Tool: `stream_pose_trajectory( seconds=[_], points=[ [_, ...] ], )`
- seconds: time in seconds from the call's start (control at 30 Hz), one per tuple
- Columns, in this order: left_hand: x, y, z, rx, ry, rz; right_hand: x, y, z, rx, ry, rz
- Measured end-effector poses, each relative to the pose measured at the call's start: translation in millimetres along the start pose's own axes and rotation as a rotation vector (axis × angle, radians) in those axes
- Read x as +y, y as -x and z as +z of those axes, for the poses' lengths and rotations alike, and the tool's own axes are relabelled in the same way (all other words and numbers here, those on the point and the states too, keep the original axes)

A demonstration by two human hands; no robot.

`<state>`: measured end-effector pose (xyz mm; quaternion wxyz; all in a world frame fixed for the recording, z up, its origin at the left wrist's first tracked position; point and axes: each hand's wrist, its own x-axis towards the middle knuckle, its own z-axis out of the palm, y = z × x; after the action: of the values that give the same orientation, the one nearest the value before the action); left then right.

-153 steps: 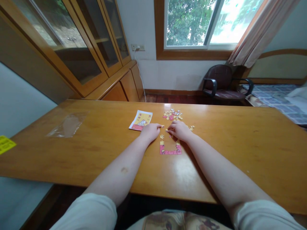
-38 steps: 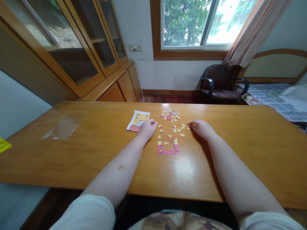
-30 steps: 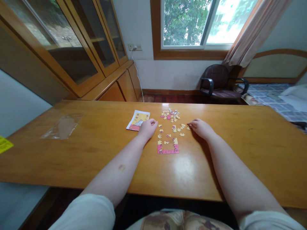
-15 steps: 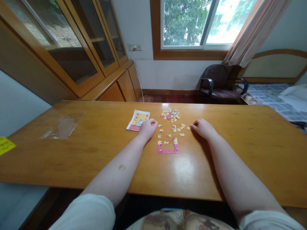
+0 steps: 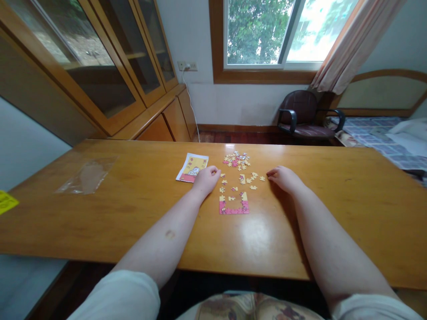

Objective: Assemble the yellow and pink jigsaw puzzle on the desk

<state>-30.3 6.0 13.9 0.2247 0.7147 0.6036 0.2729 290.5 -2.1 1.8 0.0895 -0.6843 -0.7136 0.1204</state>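
Note:
My left hand (image 5: 207,178) rests by the lower right corner of the picture card (image 5: 188,168), covering part of it. Its fingers are curled together; whatever they may hold is hidden. Just right of them lies a yellow puzzle piece (image 5: 222,175). My right hand (image 5: 283,177) is on the table's right side, fingers loosely apart with nothing seen in them. A loose yellow piece (image 5: 262,178) lies just off its fingertips. Between the hands, a partly joined puzzle frame (image 5: 234,211) has a pink bottom edge and short sides. Several single pieces lie in and above it.
A pile of mixed puzzle pieces (image 5: 236,160) lies toward the table's far edge. At the left is a clear plastic bag (image 5: 90,175) on the wooden table (image 5: 133,213). An office chair (image 5: 302,113) and a bed (image 5: 376,133) stand beyond.
My right hand has drawn slightly right, away from the loose yellow piece, and its fingers have let go of it. My left hand has barely moved.

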Motion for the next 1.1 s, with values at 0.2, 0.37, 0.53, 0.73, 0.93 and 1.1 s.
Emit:
stream_pose_trajectory(
  seconds=[0.2, 0.37, 0.53, 0.73, 0.93, 1.1],
  points=[
    [1.4, 1.2, -2.1, -0.004, -0.043, 0.002, -5.4, 7.0, -5.5, 0.073, -0.273, 0.242],
    [15.6, 11.5, -2.4, -0.087, -0.189, 0.143, -29.8, 12.7, -5.6, 0.052, -0.553, 0.154],
    [32.1, 24.5, 4.4, -0.235, -0.32, 0.342, -68.3, 20.8, 9.6, -0.001, -0.626, 0.042],
    [38.9, 31.3, 9.6, -0.331, -0.39, 0.404, -85.7, 24.9, 22.0, -0.069, -0.526, -0.007],
    [38.0, 32.1, 12.3, -0.332, -0.4, 0.412, -91.5, 26.1, 23.5, -0.056, -0.418, -0.04],
    [37.7, 31.7, 13.7, -0.34, -0.379, 0.403, -95.7, 27.2, 22.8, -0.034, -0.346, -0.036]
  ],
)
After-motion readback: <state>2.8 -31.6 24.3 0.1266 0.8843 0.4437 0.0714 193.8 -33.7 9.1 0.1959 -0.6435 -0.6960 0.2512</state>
